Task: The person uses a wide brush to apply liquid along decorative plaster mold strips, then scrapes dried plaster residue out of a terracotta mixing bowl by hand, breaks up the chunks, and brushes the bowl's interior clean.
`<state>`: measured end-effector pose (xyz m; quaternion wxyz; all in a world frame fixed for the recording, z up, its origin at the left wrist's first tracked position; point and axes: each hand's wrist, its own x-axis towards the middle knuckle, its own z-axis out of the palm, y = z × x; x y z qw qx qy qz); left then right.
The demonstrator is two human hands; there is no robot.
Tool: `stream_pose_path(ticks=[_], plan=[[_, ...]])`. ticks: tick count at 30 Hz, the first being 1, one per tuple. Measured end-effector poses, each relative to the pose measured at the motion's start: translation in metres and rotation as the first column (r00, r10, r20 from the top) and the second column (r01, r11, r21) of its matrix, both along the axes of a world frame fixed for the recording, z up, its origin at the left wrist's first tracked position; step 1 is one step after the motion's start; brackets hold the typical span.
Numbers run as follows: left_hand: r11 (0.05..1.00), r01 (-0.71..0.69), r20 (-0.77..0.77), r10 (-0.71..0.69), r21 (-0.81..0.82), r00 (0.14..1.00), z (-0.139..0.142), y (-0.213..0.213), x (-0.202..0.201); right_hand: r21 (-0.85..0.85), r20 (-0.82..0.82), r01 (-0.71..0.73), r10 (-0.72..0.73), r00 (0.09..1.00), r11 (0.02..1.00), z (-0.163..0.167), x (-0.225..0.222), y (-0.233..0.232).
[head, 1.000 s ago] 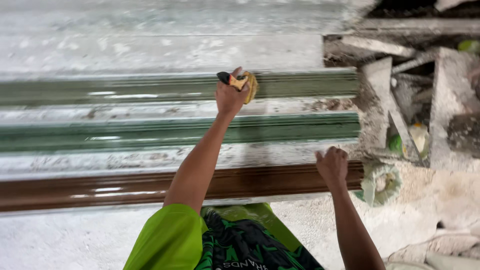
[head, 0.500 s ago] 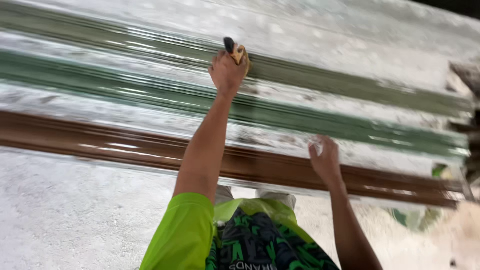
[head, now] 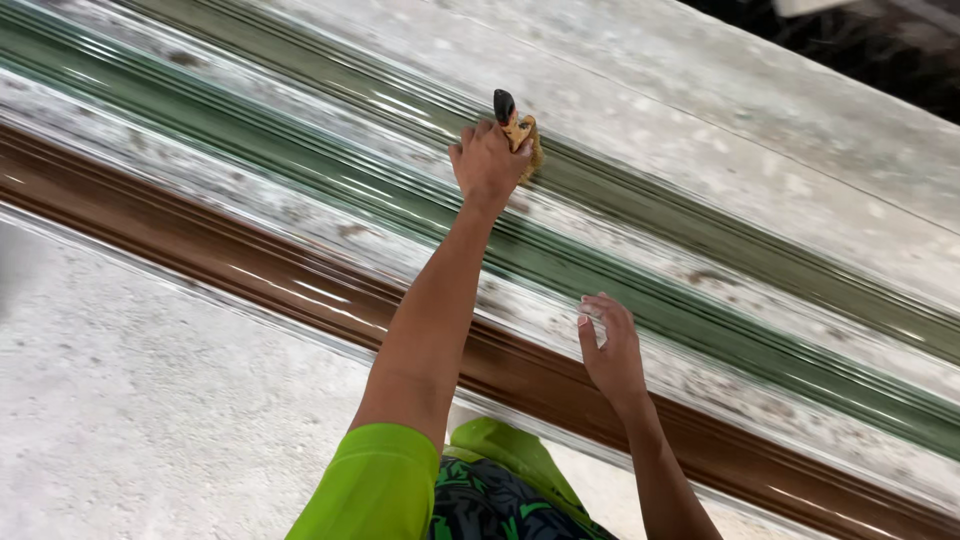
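Left hand [head: 488,160]: clenched on small yellow-brown brush with black handle [head: 515,125], pressed onto far glossy green moulded strip [head: 700,215]. Right hand [head: 610,350]: open, fingers resting beside long glossy brown moulded strip [head: 240,265]. Risk: smearing wet finish through contact.

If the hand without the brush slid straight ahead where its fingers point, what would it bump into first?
Probably the nearer green strip. The right hand rests by the brown strip, fingers pointing across the speckled white band toward it.
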<state>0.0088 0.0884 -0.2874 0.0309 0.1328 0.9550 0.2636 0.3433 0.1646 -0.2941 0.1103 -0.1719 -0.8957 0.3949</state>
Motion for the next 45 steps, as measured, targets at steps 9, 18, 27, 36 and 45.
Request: stream_pose_path(ticks=[9, 18, 27, 36, 45], plan=[[0.998, -0.028, -0.008, 0.027, -0.059, 1.000, -0.003, -0.167, -0.179, -0.021, -0.036, -0.053, 0.052, 0.998, 0.998, -0.006, -0.186, -0.140], [0.982, -0.144, -0.183, 0.120, -0.123, 0.976, -0.010, -0.332, -0.337, 0.011, -0.101, -0.331, 0.330, 0.938, 0.944, 0.033, -0.352, -0.243], [0.983, -0.119, -0.081, 0.108, -0.142, 0.991, -0.001, -0.489, -0.516, 0.064, -0.061, -0.240, 0.244, 0.968, 0.969, 0.037, -0.473, -0.377], [0.991, -0.014, -0.228, -0.016, -0.131, 0.973, 0.022, -0.619, -0.638, -0.167, 0.218, 0.032, 0.006, 0.976, 0.986, 0.097, -0.566, -0.512], [0.736, -0.126, -0.034, 0.198, 0.665, 0.980, 0.043, -0.736, -0.557, -0.189, 0.055, 0.029, -0.019, 0.998, 0.981, 0.078, -0.580, -0.554]])
